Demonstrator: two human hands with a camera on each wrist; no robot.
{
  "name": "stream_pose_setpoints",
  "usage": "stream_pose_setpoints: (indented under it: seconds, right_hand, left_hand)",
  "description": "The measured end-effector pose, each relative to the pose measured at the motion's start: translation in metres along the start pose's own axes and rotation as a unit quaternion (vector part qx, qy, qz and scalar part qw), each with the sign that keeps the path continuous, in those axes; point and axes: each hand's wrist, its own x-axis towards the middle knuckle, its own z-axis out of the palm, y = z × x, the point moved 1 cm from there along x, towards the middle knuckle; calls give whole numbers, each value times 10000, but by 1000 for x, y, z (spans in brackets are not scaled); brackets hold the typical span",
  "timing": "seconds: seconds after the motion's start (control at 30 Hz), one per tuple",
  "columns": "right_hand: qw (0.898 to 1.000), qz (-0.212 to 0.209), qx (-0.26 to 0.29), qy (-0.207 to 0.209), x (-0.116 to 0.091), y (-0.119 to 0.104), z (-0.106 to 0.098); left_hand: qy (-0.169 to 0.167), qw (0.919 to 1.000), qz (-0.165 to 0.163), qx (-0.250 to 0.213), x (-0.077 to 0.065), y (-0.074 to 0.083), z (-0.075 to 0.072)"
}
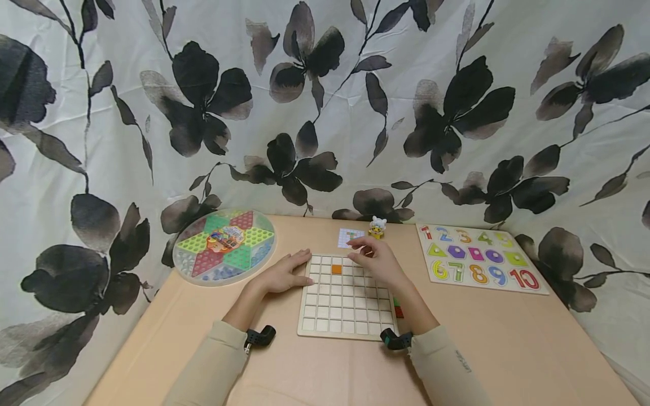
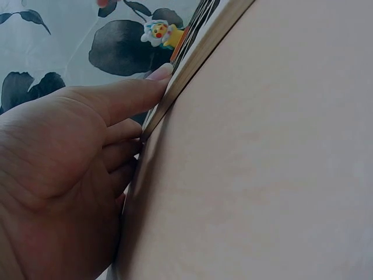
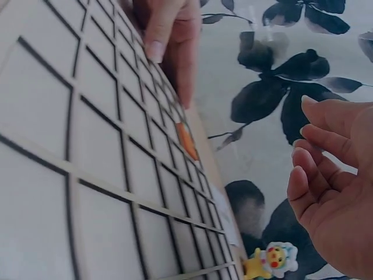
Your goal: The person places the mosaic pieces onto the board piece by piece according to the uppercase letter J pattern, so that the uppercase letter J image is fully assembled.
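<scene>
**One orange square (image 1: 337, 269) on the grid board (image 1: 347, 300), most of the work apparently still ahead**

Beyond the left hand and to its left lies a round game board (image 1: 224, 246), out of the work. The left hand (image 1: 284, 273) rests at the grid board's left edge, fingers mostly straight, thumb touching the rim. The grid board lies between the two hands, which are well apart. The orange square sits near its far side; the other cells in plain sight are pale, so the filling seems barely begun. Just past the right fingertips lies a small patterned card (image 1: 345, 234), perhaps a guide. The right hand (image 1: 378, 264) hangs over the far right corner, fingers loosely bent, with nothing visible between them. Past it stands a toy figure (image 1: 377, 226); beside its forearm are coloured pieces (image 1: 399, 311), seemingly unused. Farther right is a number board (image 1: 479, 259), also apart from the work.

The left wrist view shows the grid board almost edge-on, hiding its cells. The card's pattern is too small to read, and the right fingers overlap its corner. The right hand and arm cover some right-hand cells and part of the coloured pieces, so I cannot count them.
</scene>
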Motion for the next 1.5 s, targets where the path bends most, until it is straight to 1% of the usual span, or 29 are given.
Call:
stream_pose_setpoints:
  seconds: [0.2,0.3,0.53,0.7,0.8,1.0,1.23,1.5]
  right_hand:
    - [9997,-166,-86,133,-4,-12,-13]
    - [9996,-185,-97,198,-5,-17,-19]
    - [9990,-214,-349,153,-8,-17,-30]
    - [9983,-266,-487,192,-10,-15,-38]
    - [9981,-212,-539,198,-12,-15,-42]
    - [9979,-49,-621,152,-14,-4,-53]
    - [9944,107,-1024,239,-17,8,-63]
    - [9912,248,-1275,238,-21,20,-71]
  left_hand:
    - [0,10000,-17,5,0,1,0]
    - [5,10000,-12,1,0,2,0]
    - [5,10000,-21,9,0,2,0]
    - [2,10000,17,5,0,3,0]
    - [-5,10000,30,-28,-1,3,0]
    - [-9,10000,18,-46,-1,3,0]
    - [3,10000,31,-61,-2,2,0]
    - [-14,9999,63,-80,-2,4,0]
